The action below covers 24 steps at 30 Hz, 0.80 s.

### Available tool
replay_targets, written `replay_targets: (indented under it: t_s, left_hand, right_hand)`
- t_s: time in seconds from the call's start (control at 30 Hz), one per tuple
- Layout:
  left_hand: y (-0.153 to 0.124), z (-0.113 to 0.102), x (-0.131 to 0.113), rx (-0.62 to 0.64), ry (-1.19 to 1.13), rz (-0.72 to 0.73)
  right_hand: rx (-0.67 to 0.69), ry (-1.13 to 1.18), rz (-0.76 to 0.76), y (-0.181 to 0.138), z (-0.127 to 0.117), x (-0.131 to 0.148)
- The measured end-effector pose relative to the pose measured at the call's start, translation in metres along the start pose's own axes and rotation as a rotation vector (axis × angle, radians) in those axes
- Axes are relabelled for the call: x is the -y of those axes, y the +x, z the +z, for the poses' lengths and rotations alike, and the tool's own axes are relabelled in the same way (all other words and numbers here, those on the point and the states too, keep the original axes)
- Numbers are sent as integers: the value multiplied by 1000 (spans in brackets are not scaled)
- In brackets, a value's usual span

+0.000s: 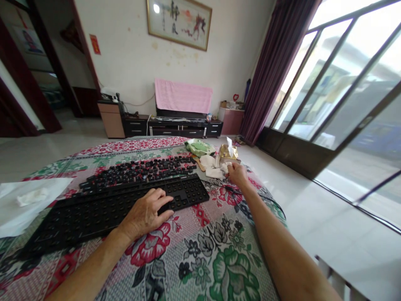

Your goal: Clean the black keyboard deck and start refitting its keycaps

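My left hand (148, 209) rests on a black keyboard (103, 209) stripped of its keycaps, near its front edge. Its thumb and index finger are spread apart, while the other fingers are bent over the board. Beyond the keyboard lies a heap of loose black keycaps (138, 171). At the right end of the table, my right hand (238, 173) is closed on a crumpled white tissue (225, 167); its fingertips are partly hidden. Beside that tissue are white cloth pieces (208, 165), and a gold tissue box (228, 154) with a tissue sticking out stands just behind.
A flowered tablecloth (200, 259) covers the round table. White paper (59, 188) with a crumpled wad (33, 196) lies at left. A green bag (199, 146) sits at the back. A black cable (269, 198) trails over the right edge. Glass doors (332, 92) stand beyond.
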<state>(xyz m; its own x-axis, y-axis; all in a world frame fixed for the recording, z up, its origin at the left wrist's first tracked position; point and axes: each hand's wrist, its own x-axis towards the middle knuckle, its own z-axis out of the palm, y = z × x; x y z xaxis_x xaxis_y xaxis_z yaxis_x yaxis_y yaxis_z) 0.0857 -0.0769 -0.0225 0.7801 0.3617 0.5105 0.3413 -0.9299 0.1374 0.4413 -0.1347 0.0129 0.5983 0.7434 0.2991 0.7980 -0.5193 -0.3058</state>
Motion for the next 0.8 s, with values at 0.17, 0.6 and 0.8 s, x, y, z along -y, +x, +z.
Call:
replay_targets:
  t_s: [0.17,0.6,0.8]
  left_hand:
    - [1,-3,-3,15,12,-7]
    - [0,-1,0,21,9,-5]
    - [0,-2,-2,32,33,-1]
  right_hand:
    - [-16,-47,25,0,0,4]
    - [145,-208,-24,-15,-4,12]
    - [49,-241,-223,-21,-9,28]
